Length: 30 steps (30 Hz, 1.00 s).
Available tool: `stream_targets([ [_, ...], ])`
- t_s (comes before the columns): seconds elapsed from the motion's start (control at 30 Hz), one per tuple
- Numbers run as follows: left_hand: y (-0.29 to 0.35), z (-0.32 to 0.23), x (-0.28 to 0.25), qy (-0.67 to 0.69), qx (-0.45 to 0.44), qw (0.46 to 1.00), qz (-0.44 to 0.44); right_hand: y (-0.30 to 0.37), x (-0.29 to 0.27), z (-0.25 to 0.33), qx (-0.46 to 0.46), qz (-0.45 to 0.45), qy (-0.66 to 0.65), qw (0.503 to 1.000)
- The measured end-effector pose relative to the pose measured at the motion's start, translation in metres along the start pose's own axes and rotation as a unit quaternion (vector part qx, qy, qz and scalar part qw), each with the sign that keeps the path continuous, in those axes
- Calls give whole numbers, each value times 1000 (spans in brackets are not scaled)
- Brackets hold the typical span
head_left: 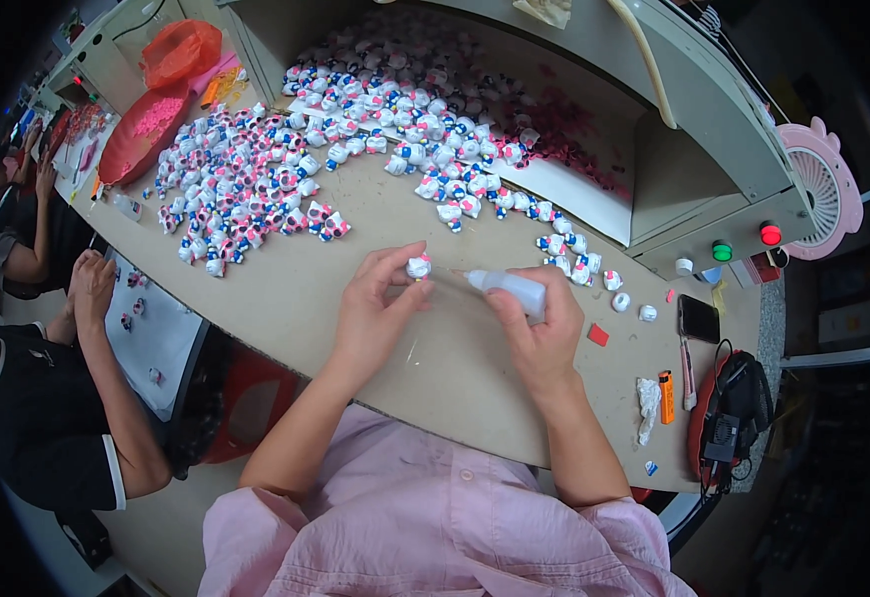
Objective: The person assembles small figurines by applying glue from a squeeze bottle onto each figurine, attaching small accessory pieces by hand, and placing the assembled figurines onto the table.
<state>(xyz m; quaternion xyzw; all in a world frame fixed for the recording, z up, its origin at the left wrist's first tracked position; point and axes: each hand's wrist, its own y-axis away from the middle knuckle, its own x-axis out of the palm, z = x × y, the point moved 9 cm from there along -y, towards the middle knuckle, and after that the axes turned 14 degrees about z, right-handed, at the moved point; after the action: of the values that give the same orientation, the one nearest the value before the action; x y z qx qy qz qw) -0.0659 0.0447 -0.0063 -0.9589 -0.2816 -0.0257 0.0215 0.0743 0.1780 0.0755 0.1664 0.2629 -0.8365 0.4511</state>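
Between the thumb and fingers of my left hand (380, 303) is a small white figurine (418, 267), pinched above the table. My right hand (544, 338) grips a translucent squeeze bottle (515, 291), tilted so its thin nozzle points left at the figurine. A short gap separates the nozzle tip from the figurine. Beyond my hands lies a broad heap of small white, blue and pink figurines (246, 184). A few more figurines (579, 261) lie past my right hand, with loose white pieces (647, 312) beside them.
A grey metal cabinet (694, 189) with lit buttons stands behind, full of more figurines. At right are a phone (699, 318), an orange lighter (666, 396), crumpled tissue (648, 408), a black pouch (739, 408) and a pink fan (821, 189). A red tray (121, 159) and a co-worker (57, 398) are left.
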Motion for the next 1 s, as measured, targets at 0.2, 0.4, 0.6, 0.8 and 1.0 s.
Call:
stream_targets([
  [0.2,0,2,-1,-3,3,1000,-8,-1,11,5,-36,11,39,999],
  [0.4,0,1,0,-24,-1,1000,-2,-1,14,2,-27,15,31,999],
  [0.6,1,1,0,-53,-6,999,-6,-2,16,6,-46,19,52,997],
  [0.8,1,1,2,-36,-11,999,-2,-2,20,9,-66,29,47,996],
  [1.0,0,6,0,-17,-16,1000,6,-3,17,5,-53,35,45,997],
])
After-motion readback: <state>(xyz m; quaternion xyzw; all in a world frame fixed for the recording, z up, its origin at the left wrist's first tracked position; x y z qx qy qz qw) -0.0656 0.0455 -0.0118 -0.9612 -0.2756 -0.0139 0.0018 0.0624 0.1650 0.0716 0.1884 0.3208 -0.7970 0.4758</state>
